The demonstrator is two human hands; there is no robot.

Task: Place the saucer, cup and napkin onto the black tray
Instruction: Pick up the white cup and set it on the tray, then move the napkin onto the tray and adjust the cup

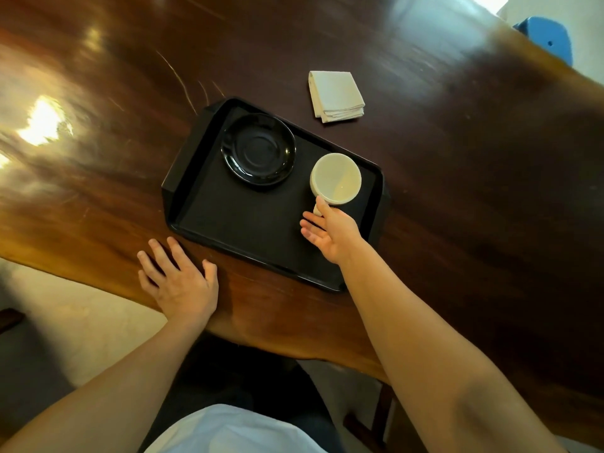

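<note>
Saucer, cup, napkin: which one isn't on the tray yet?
The napkin: it lies folded on the table, beyond the black tray. The saucer and cup sit inside it.

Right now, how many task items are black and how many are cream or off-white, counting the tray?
Black: 2, the tray and the saucer resting on it.
Cream or off-white: 2, the cup on the tray and the folded napkin on the table beyond it.
Total: 4.
</note>
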